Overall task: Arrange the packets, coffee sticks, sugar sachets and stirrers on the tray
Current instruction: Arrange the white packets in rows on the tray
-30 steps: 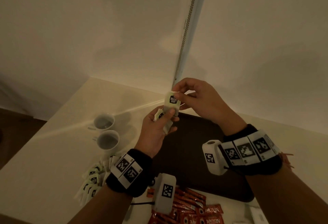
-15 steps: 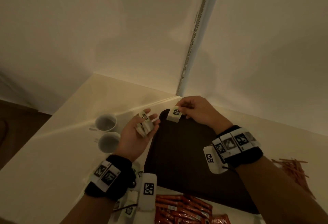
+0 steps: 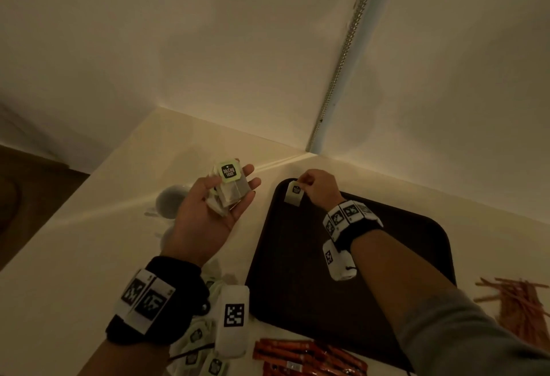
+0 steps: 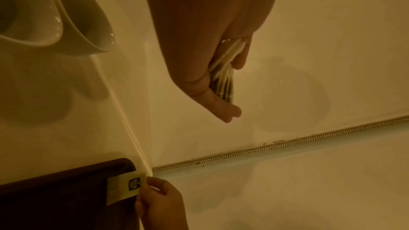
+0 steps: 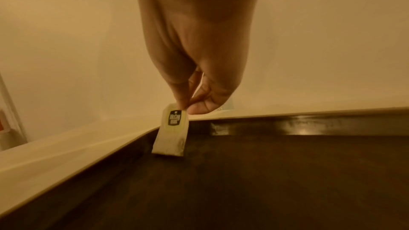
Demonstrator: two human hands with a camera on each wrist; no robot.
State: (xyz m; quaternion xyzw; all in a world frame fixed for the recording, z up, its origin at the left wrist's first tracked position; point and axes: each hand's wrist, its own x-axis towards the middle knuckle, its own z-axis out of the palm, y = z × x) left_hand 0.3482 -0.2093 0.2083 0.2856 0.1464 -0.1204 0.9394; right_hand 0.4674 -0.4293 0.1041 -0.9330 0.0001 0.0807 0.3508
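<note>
A dark tray [image 3: 342,271] lies on the pale table in the corner. My right hand [image 3: 306,185] pinches the top edge of one tea bag packet [image 3: 294,194] between thumb and forefinger. In the right wrist view that packet [image 5: 171,137] stands nearly upright, its bottom edge touching the tray [image 5: 243,181] at the far left corner. My left hand [image 3: 238,206] is palm up, left of the tray, with a small stack of tea bag packets [image 3: 228,171] on it. In the left wrist view the thumb holds that stack [image 4: 223,83] against the fingers.
Two white cups [image 4: 66,15] stand on the table left of the tray, partly hidden behind my left hand. A pile of tea bag packets [image 3: 199,346] and orange coffee sticks [image 3: 297,357] lie at the near edge. Reddish stirrers [image 3: 523,307] lie right of the tray. Walls close the corner.
My right hand took one packet from the stack and lowered it to the tray's far left corner. My left hand moved left and turned palm up with the stack.
</note>
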